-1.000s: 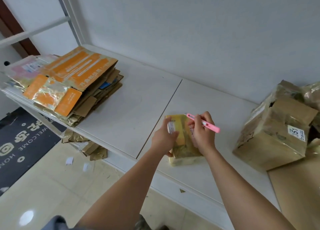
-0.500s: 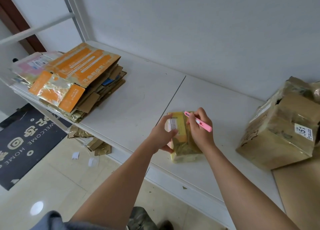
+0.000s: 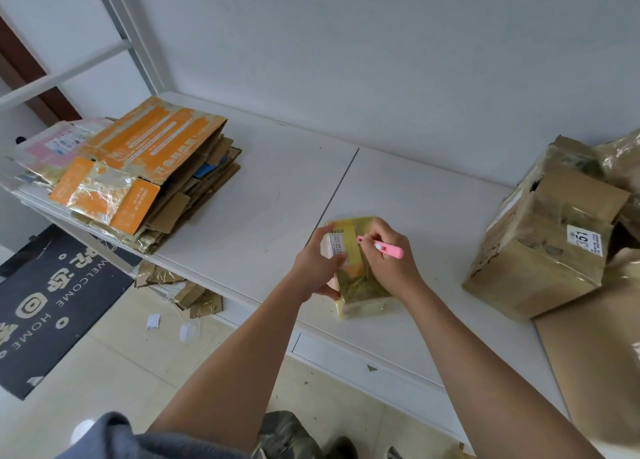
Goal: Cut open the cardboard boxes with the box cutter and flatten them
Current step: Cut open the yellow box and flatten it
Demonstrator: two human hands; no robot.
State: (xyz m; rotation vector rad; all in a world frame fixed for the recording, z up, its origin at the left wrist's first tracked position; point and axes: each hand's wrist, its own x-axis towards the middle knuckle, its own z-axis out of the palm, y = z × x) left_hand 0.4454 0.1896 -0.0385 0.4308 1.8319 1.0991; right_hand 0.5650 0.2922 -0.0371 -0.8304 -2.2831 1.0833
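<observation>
Right hand [image 3: 388, 257] with pink cutter [image 3: 381, 247] at small box [image 3: 360, 282] top edge

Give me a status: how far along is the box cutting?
Done: a stack of flattened boxes lies at the table's left end. In hand: the left hand steadies a small yellow box while the right hand holds the pink box cutter at its top. Left: the taped brown box at right looks uncut, with more wrapped packages behind it.
</observation>
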